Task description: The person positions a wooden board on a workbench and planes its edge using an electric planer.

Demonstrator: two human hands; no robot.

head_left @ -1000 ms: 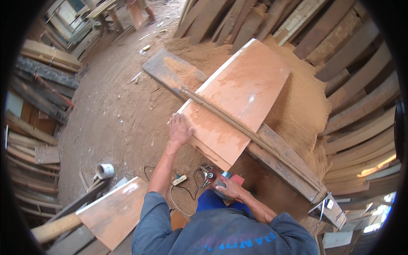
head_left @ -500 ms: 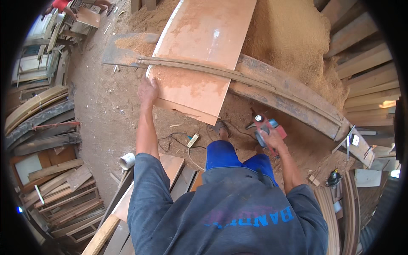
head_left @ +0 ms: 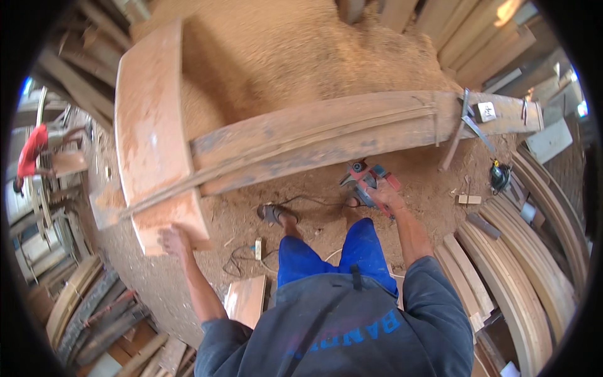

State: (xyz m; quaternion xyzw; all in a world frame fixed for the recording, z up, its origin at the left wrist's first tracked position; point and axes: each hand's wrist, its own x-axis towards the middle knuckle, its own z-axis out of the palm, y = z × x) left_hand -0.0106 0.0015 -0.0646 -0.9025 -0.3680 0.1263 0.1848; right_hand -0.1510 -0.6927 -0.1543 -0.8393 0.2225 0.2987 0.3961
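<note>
The left hand (head_left: pixel 176 240), fingers spread, has shifted onto the near end of the flat orange-brown wooden board (head_left: pixel 151 122); the right hand (head_left: pixel 385 195) still grips the red-and-grey power tool (head_left: pixel 365 180).

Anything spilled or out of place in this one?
Yes. Sawdust is heaped unswept on the ground beyond the long plank, and some lies on the wooden panel under the left hand. A cord also trails across the ground by the person's feet, where it could perhaps catch.

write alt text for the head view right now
A person's left hand touches the near end of a panel lying across a long beam; the right hand holds a red power tool. Sawdust lies heaped beyond the beam.
</note>
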